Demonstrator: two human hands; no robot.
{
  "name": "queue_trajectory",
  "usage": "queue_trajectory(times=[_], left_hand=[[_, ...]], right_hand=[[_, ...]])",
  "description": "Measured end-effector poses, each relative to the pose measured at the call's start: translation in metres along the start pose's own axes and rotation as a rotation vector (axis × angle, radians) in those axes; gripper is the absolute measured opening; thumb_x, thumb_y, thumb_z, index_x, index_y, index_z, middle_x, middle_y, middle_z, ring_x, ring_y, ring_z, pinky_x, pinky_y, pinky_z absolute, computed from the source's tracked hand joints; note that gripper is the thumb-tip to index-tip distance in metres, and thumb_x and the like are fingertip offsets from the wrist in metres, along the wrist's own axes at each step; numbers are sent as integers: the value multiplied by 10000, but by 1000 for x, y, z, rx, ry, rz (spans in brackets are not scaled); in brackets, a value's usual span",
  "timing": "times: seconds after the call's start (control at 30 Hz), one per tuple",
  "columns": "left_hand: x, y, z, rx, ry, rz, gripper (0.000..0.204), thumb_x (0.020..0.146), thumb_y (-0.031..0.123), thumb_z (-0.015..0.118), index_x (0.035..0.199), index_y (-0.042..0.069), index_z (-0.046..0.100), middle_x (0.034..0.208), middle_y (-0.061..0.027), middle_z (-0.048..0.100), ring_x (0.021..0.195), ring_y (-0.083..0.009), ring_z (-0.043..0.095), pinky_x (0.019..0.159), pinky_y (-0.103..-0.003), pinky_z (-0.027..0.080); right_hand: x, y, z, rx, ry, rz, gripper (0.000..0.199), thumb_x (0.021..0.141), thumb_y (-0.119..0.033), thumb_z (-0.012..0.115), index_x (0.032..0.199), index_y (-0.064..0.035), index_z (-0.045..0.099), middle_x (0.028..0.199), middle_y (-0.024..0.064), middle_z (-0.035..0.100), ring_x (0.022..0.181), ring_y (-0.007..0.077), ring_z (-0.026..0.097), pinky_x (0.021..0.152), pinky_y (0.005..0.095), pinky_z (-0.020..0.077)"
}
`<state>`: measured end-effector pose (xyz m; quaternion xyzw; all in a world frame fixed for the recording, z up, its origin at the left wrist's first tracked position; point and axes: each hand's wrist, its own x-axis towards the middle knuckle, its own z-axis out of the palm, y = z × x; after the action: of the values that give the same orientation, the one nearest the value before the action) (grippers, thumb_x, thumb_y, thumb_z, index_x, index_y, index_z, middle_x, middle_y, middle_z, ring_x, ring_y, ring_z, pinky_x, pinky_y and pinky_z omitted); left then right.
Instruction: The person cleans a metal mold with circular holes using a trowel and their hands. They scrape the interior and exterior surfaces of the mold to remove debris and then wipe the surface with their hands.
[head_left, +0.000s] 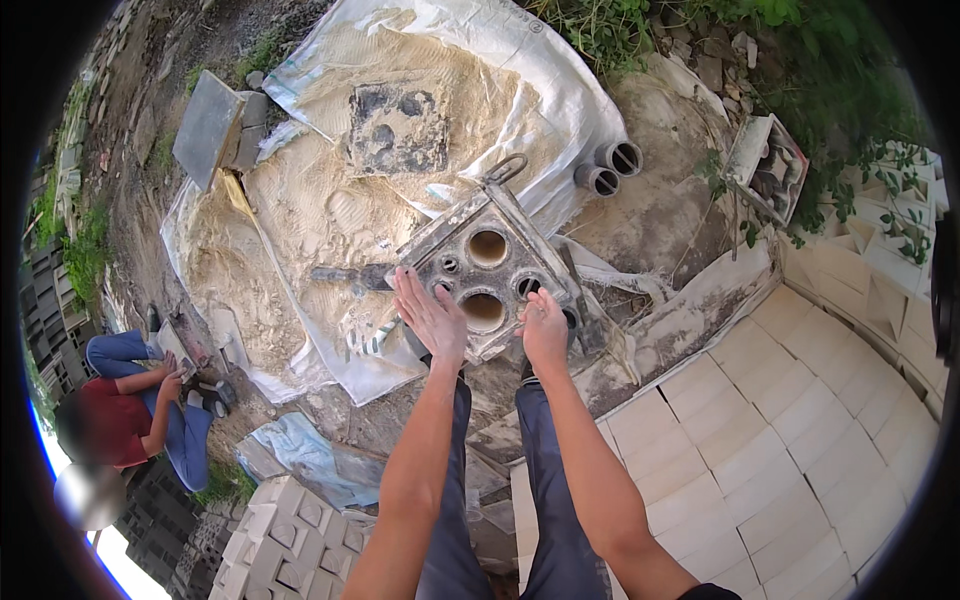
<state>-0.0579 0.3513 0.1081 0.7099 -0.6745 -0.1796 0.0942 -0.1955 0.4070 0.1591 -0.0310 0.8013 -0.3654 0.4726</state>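
A squarish, dusty metal mould [515, 255] with several round holes and a looped handle stands in front of me. My left hand [435, 318] is open over its near left side, palm down and fingers stretched out; whether it touches the metal I cannot tell. Over the near right side is my right hand [545, 328], its fingers curled together beside a small hole. Anything inside those fingers is hidden. A dark flat bar [352, 276] juts out from the mould's left side. Both palms and fingers look dusty.
Pale powder [330, 210] covers a white sheet [570, 75], with a dark square patch [398, 128] in it. Two short tubes [610, 170] lie right of it. A grey slab [208, 130] leans far left. Pale blocks [760, 420] fill the right. A co-worker [120, 420] sits at left.
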Motion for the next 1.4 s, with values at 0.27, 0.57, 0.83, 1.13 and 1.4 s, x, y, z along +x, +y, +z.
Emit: queue_trajectory(times=[0.27,0.57,0.83,1.13,1.4], left_hand=[[16,-23,-13,-77,2,83,523,941,135,455,1428,14,307,1500,-161,314,1415,-299,257,1156,-484,141],[57,40,12,-106,-178,398,668,936,269,483,1469,-28,212,1551,-179,191,1458,-310,124,1173,-484,60],[48,55,35,32,-151,311,741,952,410,418,1463,-77,192,1561,-234,91,1459,-371,34,1155,-542,-4],[42,65,51,170,-123,212,722,946,356,435,1479,-49,164,1578,-188,69,1466,-339,33,1132,-605,-30],[41,71,55,200,-101,234,688,952,328,416,1489,-22,165,1585,-153,64,1472,-301,39,1129,-620,-10]], right_hand=[[12,-6,20,223,-44,220,439,922,-96,455,1309,101,391,1077,161,559,748,178,616,565,292,543],[38,-9,31,68,78,262,274,953,-163,524,819,62,607,641,88,570,523,194,584,495,323,512],[41,7,33,-39,158,229,291,926,-193,611,1081,46,670,707,70,628,451,120,508,437,311,431],[35,-8,32,-443,119,246,414,939,-256,561,1222,45,587,1208,227,610,1189,363,545,993,380,426],[50,31,28,-272,56,233,232,927,-115,470,1060,-8,626,894,123,649,784,156,554,675,293,425]])
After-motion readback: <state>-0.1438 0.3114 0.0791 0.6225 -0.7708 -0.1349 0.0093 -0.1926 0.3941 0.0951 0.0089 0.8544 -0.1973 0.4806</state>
